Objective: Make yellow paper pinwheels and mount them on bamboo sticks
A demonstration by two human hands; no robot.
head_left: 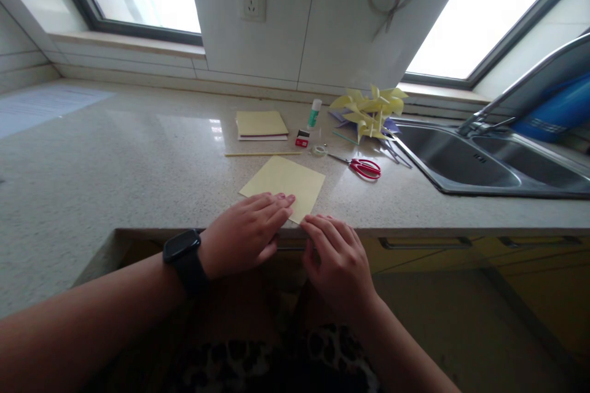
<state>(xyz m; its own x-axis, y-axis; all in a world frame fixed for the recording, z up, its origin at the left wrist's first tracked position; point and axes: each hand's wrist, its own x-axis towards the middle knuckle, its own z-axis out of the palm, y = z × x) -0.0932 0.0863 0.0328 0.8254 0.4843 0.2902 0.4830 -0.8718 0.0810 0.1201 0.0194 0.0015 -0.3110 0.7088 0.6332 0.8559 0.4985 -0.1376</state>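
A pale yellow square of paper (288,181) lies flat near the counter's front edge, one corner pointing toward me. My left hand (251,224), with a dark watch on its wrist, rests its outstretched fingers on the paper's near left side. Beside it, my right hand (338,258) touches the near corner with its fingertips at the counter edge. Its fingers are bent, and the thumb sits lower, apart from the fingertips. The fingers partly cover that corner. Just beyond the paper lies a thin yellowish stick (262,154).
Behind are a stack of paper squares (262,124), a glue stick (314,113), a small red box (302,138) and a tape roll (319,150). Red-handled scissors (364,167) lie to the right, near yellow and purple pinwheels (369,109). A steel sink (449,187) adjoins them.
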